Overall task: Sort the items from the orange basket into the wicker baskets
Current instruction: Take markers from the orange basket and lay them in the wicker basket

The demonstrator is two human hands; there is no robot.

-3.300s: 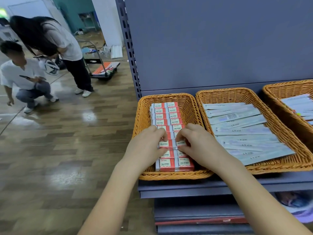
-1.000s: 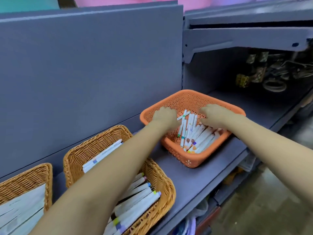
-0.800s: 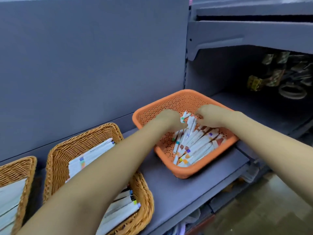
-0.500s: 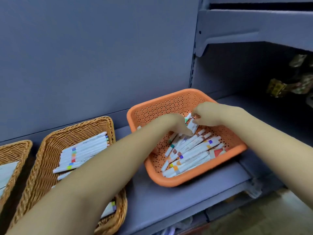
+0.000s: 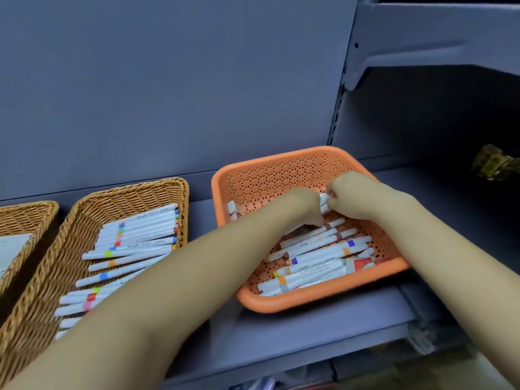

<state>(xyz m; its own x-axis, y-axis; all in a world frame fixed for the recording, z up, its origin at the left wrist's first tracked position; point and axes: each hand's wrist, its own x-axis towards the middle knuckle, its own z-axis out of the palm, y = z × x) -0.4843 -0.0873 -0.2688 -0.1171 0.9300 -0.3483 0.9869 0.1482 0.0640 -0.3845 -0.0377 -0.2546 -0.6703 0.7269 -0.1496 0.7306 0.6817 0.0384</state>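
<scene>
Markers lay heaped in the orange basket on the shelf. Inside it, the left hand and right hand met, fingers curled around white markers. Left of the orange basket sat a wicker basket of markers.

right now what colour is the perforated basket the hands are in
Orange, clearest in the head view.

Faint cursive print runs along white marker barrels in wicker basket left of left hand; too small and blurred to read. Same faint print on markers in orange basket below both hands; not legible. No other text, number or sign readable.
</scene>
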